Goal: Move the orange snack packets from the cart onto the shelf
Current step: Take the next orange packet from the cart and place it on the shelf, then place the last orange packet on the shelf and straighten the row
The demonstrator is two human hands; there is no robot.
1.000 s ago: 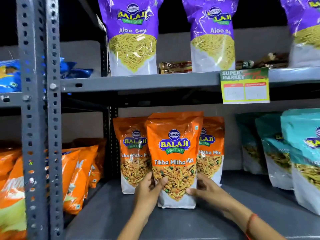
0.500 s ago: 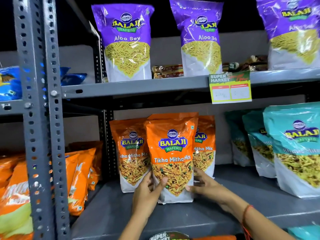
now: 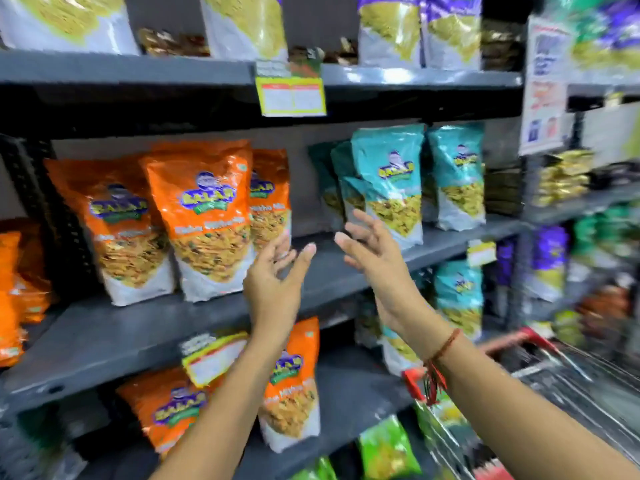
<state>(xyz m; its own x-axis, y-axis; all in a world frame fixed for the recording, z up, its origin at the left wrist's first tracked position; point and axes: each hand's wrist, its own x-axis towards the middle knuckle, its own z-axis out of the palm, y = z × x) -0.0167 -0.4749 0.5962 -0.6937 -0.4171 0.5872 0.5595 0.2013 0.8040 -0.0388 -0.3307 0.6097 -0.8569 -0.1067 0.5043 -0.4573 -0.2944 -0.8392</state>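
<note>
Three orange snack packets stand upright on the grey shelf (image 3: 104, 334); the front one (image 3: 204, 216) is between a left one (image 3: 114, 223) and a rear one (image 3: 270, 195). My left hand (image 3: 277, 278) hovers just right of the front packet, fingers apart, holding nothing. My right hand (image 3: 374, 251) is beside it, also empty with fingers spread, in front of the teal packets. The cart (image 3: 561, 382) with a red rim shows at the lower right; its contents are blurred.
Teal packets (image 3: 391, 181) stand to the right on the same shelf. Purple packets (image 3: 242, 26) fill the shelf above, with a yellow price tag (image 3: 292, 95). More orange packets (image 3: 294, 386) sit on the shelf below. Green packets (image 3: 384, 448) lie lower right.
Both hands have let go of the front orange packet and pulled back to the right, fingers opening. The view has swung right and down, bringing the cart into sight.
</note>
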